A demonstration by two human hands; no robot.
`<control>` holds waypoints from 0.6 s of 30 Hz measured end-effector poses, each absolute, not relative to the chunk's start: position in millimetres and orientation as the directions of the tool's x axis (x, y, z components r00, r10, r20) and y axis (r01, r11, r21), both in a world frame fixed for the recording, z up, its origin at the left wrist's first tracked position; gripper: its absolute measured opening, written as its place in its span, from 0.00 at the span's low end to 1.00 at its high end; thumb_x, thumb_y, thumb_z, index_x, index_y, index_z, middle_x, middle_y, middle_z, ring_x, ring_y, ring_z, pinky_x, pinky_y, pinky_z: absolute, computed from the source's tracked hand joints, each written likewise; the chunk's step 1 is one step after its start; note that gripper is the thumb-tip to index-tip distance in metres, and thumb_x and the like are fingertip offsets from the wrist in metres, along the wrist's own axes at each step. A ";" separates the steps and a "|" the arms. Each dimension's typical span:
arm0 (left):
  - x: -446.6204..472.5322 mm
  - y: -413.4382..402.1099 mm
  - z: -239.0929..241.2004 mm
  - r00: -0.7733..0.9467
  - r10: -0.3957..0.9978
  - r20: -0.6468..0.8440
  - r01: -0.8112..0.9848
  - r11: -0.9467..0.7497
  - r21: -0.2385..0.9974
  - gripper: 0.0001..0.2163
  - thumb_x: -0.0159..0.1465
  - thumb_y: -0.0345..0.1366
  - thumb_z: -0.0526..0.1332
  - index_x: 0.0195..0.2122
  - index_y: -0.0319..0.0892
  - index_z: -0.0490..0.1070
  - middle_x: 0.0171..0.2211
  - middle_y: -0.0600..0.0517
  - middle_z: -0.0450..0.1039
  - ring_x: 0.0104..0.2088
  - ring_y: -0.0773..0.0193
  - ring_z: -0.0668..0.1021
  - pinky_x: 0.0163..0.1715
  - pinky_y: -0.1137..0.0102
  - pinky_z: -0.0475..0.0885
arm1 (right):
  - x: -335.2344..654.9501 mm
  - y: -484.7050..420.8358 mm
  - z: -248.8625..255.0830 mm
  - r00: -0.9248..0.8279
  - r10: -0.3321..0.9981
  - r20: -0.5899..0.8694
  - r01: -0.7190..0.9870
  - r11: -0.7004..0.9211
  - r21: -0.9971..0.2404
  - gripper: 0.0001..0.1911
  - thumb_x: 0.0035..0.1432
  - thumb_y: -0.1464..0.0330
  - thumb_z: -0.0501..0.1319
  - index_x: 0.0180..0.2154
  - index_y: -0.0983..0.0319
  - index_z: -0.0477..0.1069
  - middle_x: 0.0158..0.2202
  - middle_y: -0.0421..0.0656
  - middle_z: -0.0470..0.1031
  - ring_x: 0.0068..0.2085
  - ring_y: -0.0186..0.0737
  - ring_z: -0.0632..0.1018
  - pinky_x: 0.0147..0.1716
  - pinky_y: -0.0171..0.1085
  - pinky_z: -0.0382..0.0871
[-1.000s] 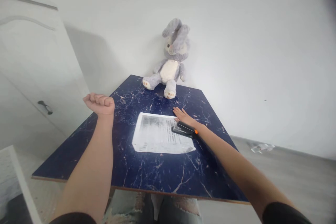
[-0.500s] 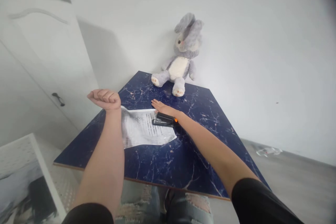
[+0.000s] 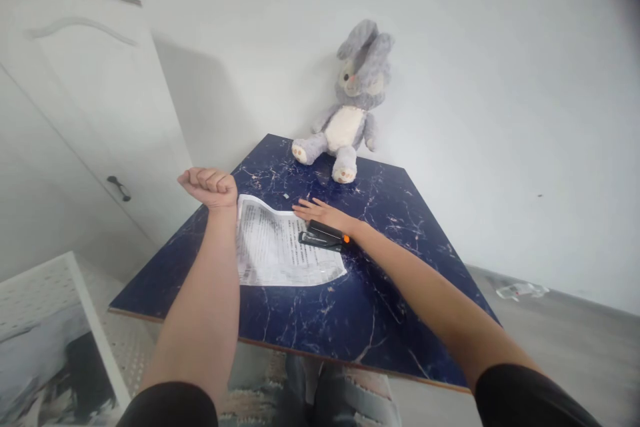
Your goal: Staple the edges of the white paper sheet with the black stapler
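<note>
My left hand (image 3: 209, 187) is a closed fist beside the left edge of a printed sheet of paper (image 3: 273, 247); nothing shows between its fingers. That forearm covers the paper's left margin. With fingers apart, my right hand (image 3: 325, 215) reaches over the sheet's far right corner. A black stapler (image 3: 323, 236) with an orange end lies on the right part of the paper, just nearer to me than that hand. The wrist is close to the stapler's orange end. The sheet's far edge is wavy. Beyond it is a small pale piece (image 3: 286, 196), too small to identify.
A grey plush rabbit (image 3: 353, 107) sits at the back of the dark blue marbled table (image 3: 310, 320), against the wall. A white cabinet (image 3: 100, 100) stands at left, with a white-framed surface (image 3: 75, 280) below it. Clear plastic (image 3: 523, 290) lies on the floor at right.
My right hand has shifted slightly right and nearer to me, its fingers more spread. The stapler and the sheet's right side moved similarly. A small pale piece now shows beyond the paper. The left fist stays closed.
</note>
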State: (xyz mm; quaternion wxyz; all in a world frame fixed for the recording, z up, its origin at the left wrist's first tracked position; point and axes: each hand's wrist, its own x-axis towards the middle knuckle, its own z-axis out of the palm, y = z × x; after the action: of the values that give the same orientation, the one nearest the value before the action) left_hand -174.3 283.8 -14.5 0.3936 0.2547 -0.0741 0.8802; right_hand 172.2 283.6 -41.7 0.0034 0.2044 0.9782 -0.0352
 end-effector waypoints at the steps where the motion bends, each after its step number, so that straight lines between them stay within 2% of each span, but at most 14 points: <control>1: -173.0 283.6 -13.9 -0.552 0.666 0.502 -0.736 -0.672 0.083 0.24 0.76 0.45 0.46 0.24 0.43 0.38 0.20 0.61 0.25 0.21 0.69 0.30 0.14 0.69 0.32 | 180.2 277.5 -41.4 -0.907 0.422 -0.014 0.421 0.904 -0.071 0.28 0.78 0.66 0.46 0.75 0.53 0.49 0.77 0.45 0.50 0.77 0.46 0.46 0.74 0.58 0.39; 8: -157.5 284.3 -11.0 -0.409 0.780 0.474 -0.775 -0.571 0.270 0.25 0.75 0.48 0.46 0.23 0.43 0.39 0.18 0.61 0.26 0.20 0.69 0.32 0.15 0.68 0.34 | 248.0 236.3 -40.5 -0.851 0.525 0.030 0.519 0.848 -0.107 0.29 0.78 0.66 0.47 0.75 0.52 0.47 0.76 0.45 0.52 0.77 0.46 0.48 0.74 0.59 0.43; 12: -133.3 284.9 -10.3 -0.288 0.862 0.417 -0.787 -0.461 0.411 0.28 0.73 0.52 0.51 0.22 0.43 0.38 0.17 0.61 0.28 0.17 0.71 0.36 0.14 0.71 0.38 | 277.0 219.0 -43.2 -0.810 0.585 0.029 0.582 0.810 -0.079 0.29 0.77 0.67 0.49 0.75 0.51 0.50 0.75 0.44 0.55 0.77 0.48 0.50 0.73 0.62 0.45; 15: -103.5 280.9 -9.1 -0.078 0.944 0.322 -0.793 -0.254 0.553 0.31 0.71 0.55 0.53 0.21 0.43 0.39 0.17 0.62 0.29 0.15 0.73 0.37 0.13 0.73 0.40 | 286.5 207.3 -44.8 -0.751 0.657 0.065 0.658 0.753 -0.022 0.29 0.76 0.68 0.50 0.74 0.53 0.54 0.74 0.45 0.56 0.76 0.51 0.53 0.72 0.64 0.49; 18: -63.6 273.3 -5.8 0.201 0.955 0.220 -0.723 -0.007 0.690 0.29 0.73 0.49 0.52 0.18 0.44 0.44 0.14 0.62 0.35 0.13 0.73 0.44 0.12 0.75 0.46 | 290.7 200.7 -44.9 -0.707 0.701 0.096 0.703 0.711 -0.006 0.28 0.75 0.68 0.49 0.73 0.53 0.56 0.73 0.45 0.59 0.75 0.52 0.56 0.70 0.64 0.55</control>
State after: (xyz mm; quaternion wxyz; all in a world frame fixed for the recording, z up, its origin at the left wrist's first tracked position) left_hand -63.6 273.3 -5.8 0.6860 0.3602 0.1605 0.6115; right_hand 290.7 200.7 -44.9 -0.0458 0.3800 0.9237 0.0155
